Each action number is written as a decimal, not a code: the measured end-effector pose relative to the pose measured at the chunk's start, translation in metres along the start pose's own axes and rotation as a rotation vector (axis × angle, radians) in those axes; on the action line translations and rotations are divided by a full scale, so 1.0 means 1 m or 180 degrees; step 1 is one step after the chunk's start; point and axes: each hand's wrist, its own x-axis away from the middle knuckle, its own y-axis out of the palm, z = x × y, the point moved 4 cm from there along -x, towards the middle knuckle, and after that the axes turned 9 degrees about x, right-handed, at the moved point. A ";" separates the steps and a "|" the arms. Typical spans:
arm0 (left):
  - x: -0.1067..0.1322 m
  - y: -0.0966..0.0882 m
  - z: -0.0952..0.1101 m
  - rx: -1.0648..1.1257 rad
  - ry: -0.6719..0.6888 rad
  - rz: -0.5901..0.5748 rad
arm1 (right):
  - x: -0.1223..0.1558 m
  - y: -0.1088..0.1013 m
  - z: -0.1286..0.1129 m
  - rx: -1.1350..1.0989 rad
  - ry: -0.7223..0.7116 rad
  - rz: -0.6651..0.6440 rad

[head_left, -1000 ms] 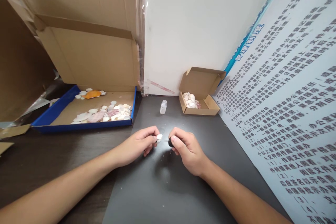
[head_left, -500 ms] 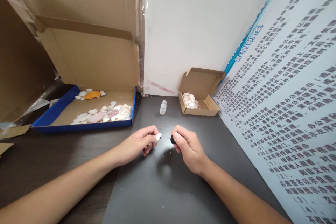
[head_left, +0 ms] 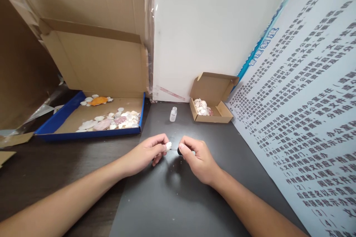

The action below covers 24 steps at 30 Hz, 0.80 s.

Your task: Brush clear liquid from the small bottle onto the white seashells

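My left hand (head_left: 152,151) pinches a small white ribbed seashell (head_left: 168,146) between thumb and fingertips, above the dark mat. Facing it, my right hand (head_left: 198,157) is closed on a black bottle cap (head_left: 180,151), mostly covered by the fingers. From the cap a thin stem points left toward the shell; whether its tip touches the shell I cannot tell. Beyond both hands a small clear glass bottle (head_left: 172,114) stands upright and uncapped, with a pale label or contents.
At left, an open blue-edged cardboard box (head_left: 91,132) holds many shells and an orange piece (head_left: 99,100). A smaller open cardboard box (head_left: 214,119) with shells stands back right. A white panel (head_left: 222,26) rises behind, and a printed sheet (head_left: 300,118) lines the right side.
My right hand has shifted slightly left and tilted, bringing the black cap closer to the shell. The shell has turned a little in my left fingers.
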 end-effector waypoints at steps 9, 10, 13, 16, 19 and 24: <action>0.000 -0.001 -0.002 0.0019 -0.0034 0.0011 | 0.001 -0.003 0.000 -0.0483 -0.0013 0.0094; -0.001 -0.001 -0.002 0.0022 -0.0033 0.0014 | 0.001 -0.004 0.000 -0.0379 -0.0013 0.0152; -0.001 -0.001 -0.003 0.0012 -0.0031 0.0013 | 0.000 -0.005 0.002 -0.0111 0.0049 0.0290; 0.000 -0.001 -0.004 0.0018 -0.0020 0.0005 | 0.000 -0.005 0.004 -0.0107 0.0122 0.0305; -0.001 -0.002 -0.004 0.0041 -0.0011 -0.0006 | 0.000 -0.004 0.005 -0.0652 0.0100 0.0271; -0.001 -0.002 -0.004 0.0064 0.0009 -0.0019 | -0.002 -0.004 0.006 -0.0411 0.0168 0.0286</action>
